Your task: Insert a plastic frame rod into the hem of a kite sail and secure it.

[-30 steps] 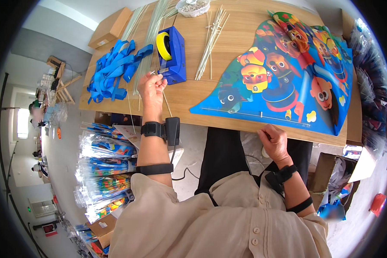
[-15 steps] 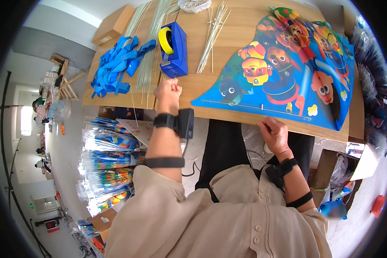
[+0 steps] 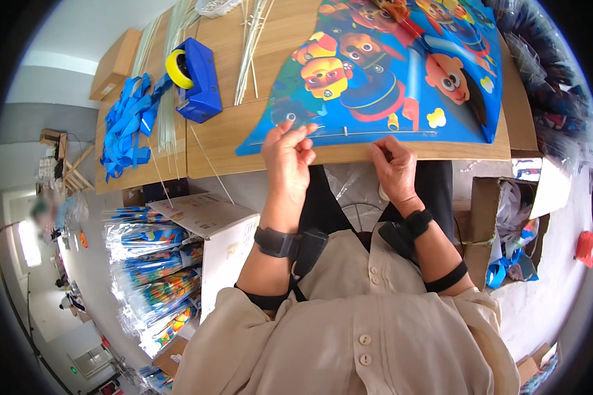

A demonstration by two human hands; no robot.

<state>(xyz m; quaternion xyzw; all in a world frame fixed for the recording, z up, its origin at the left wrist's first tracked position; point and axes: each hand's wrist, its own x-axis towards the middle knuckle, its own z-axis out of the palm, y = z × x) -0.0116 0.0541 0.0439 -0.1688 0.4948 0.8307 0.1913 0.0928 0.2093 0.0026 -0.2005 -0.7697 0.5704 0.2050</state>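
Observation:
A blue plastic kite sheet (image 3: 375, 79) printed with cartoon characters lies on the table, its lower edge near me. A thin pale rod (image 3: 402, 132) with a small white fitting runs along that edge. My left hand (image 3: 287, 155) is over the sheet's lower left corner, fingers bent, with a small shiny clear strip, apparently tape, at the fingertips. At the table's front edge, just below the rod, my right hand (image 3: 395, 168) is closed in a pinch; what it holds, if anything, is hidden. A blue tape dispenser (image 3: 204, 89) with a yellow roll (image 3: 178, 70) stands to the left.
Blue ribbon strips (image 3: 126, 125) and thin pale rods (image 3: 249, 52) lie on the table, beside a cardboard box (image 3: 115, 66). Packed kites in clear sleeves (image 3: 155, 253) are stacked below left, next to an open carton (image 3: 227, 243). Another open carton (image 3: 484, 230) stands below right.
My left hand has moved right from beside the tape dispenser to the sheet's lower left corner. The view has shifted right; my right hand stays pinched near the sheet's lower edge.

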